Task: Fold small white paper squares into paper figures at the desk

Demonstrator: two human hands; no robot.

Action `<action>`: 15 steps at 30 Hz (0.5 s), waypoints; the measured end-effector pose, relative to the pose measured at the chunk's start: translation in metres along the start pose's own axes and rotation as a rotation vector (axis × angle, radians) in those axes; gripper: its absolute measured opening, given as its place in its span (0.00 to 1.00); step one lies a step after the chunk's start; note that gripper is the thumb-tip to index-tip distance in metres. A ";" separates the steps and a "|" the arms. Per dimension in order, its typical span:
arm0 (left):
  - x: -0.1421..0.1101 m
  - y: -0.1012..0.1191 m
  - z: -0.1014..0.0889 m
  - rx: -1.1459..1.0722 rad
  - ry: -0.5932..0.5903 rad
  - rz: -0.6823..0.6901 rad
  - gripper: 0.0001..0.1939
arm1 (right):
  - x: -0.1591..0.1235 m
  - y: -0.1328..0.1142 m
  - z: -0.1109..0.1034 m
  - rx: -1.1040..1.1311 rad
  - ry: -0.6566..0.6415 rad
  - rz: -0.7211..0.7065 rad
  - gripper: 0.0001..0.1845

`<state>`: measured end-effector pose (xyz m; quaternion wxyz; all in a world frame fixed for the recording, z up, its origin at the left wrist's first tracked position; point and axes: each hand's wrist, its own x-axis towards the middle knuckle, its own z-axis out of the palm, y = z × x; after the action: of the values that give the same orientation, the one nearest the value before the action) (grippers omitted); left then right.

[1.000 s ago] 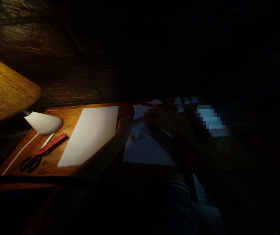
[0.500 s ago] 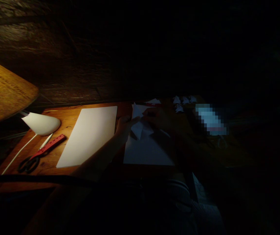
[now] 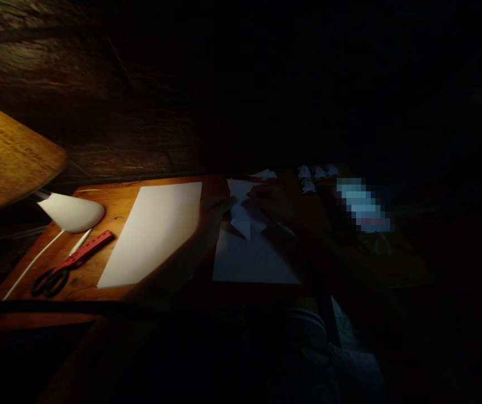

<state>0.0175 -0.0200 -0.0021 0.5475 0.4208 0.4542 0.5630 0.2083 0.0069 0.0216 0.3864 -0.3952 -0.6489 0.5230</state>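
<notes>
A piece of white folded paper (image 3: 241, 220) with pointed corners is between my hands, above a flat white sheet (image 3: 253, 262). My left hand (image 3: 215, 210) is closed on its left edge, thumb toward the paper. On the other side my right hand (image 3: 268, 203) pinches it with bent fingers, in deep shadow. The fold lines and fingertips are hard to make out in the dark.
A stack of white paper (image 3: 156, 233) lies left of my hands. Scissors (image 3: 72, 264) with a red blade cover and a white lamp base (image 3: 72, 213) stand further left. Several small folded paper pieces (image 3: 308, 185) sit at the back right, near a blurred bright screen (image 3: 362, 205).
The folded paper has shifted a little to the right and its lower point has turned rightward. My left hand has moved slightly left along its edge.
</notes>
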 end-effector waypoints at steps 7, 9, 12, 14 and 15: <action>-0.002 0.002 0.000 0.021 -0.008 0.014 0.15 | -0.005 -0.007 0.005 -0.003 -0.061 0.033 0.28; -0.002 0.002 0.000 0.019 -0.005 0.011 0.14 | -0.004 -0.008 0.006 -0.026 -0.058 0.001 0.30; -0.003 0.002 0.003 0.067 0.007 0.010 0.16 | -0.002 -0.007 0.007 -0.052 0.004 -0.046 0.31; -0.004 0.003 0.004 0.117 0.011 0.024 0.18 | -0.001 -0.006 0.005 -0.068 0.054 -0.070 0.30; -0.005 0.003 0.005 0.139 0.010 0.031 0.19 | -0.001 -0.006 0.004 -0.071 0.078 -0.077 0.30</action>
<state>0.0217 -0.0243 0.0021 0.5060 0.4620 0.4882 0.5405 0.2049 0.0036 0.0264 0.4167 -0.4035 -0.6664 0.4685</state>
